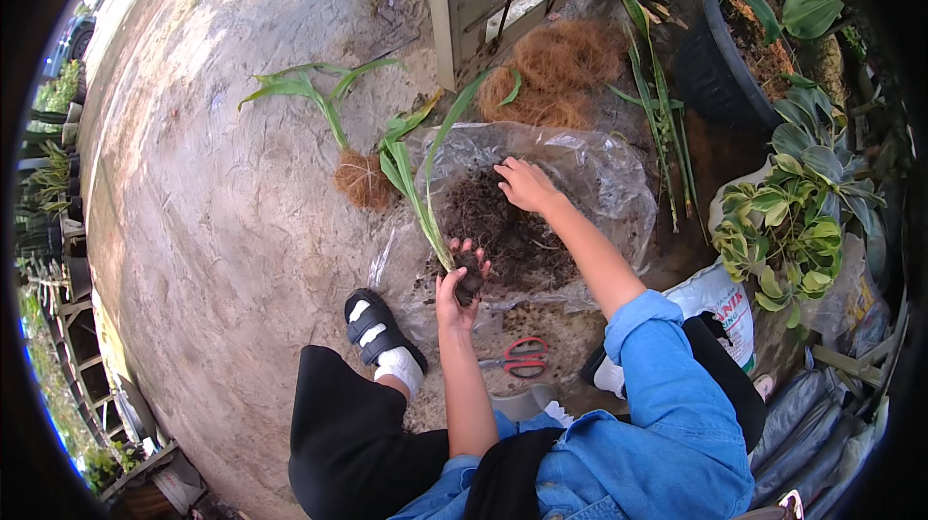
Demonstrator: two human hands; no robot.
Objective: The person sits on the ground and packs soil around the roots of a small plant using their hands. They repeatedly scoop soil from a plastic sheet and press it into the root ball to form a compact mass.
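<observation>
My left hand (458, 288) holds a green strap-leaved plant (422, 212) by its base, with dark soil around its roots in the palm. Over the far part of a dark pile of soil and roots (500, 230) is my right hand (528, 185), fingers spread; whether its fingertips touch the soil is hard to tell. The pile lies on a clear plastic sheet (616, 172). To the left, a second leafy plant (330, 110) has its root ball wrapped in brown fiber (362, 179). Red-handled scissors (523, 358) lie between my feet.
Loose brown coir fiber (562, 70) lies beyond the sheet, beside a metal frame post (444, 20). Cut long leaves (656, 114), a black pot (718, 63), variegated plants (786, 223) and a white printed sack (718, 310) are at the right. My sandaled foot (380, 331) is near the sheet.
</observation>
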